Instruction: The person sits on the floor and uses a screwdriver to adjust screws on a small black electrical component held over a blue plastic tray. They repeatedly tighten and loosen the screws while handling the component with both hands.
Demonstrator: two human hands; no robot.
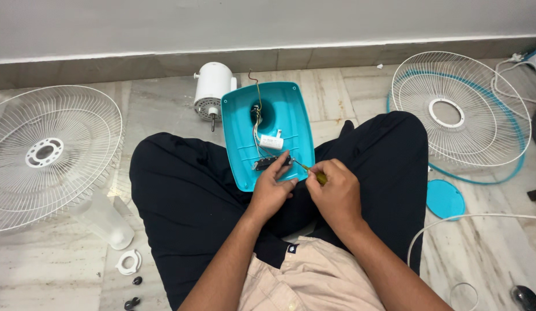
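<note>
On the marble floor, a person is sitting cross-legged and steadying an upturned teal fan base (pixel 279 112) across their lap. The left hand (pixel 272 187) is gripping the base's near edge, its fingers curled over a small black switch block (pixel 272 163) inside the shell. The right hand (pixel 335 193) is closing tightly around a yellow-handled screwdriver (pixel 312 172), whose tip is pointing at that block. Wires and a white capacitor (pixel 271 141) are lying exposed in the hollow, so the base is already opened up. Around them the fan is sitting well dismantled: two white wire guards (pixel 46 152) (pixel 458 109), the white motor (pixel 212 89), a clear blade (pixel 104 219), a teal round cap (pixel 445 198) and loose small fittings (pixel 129 262). I judge the stripping-down mostly done, with the switch work remaining.
</note>
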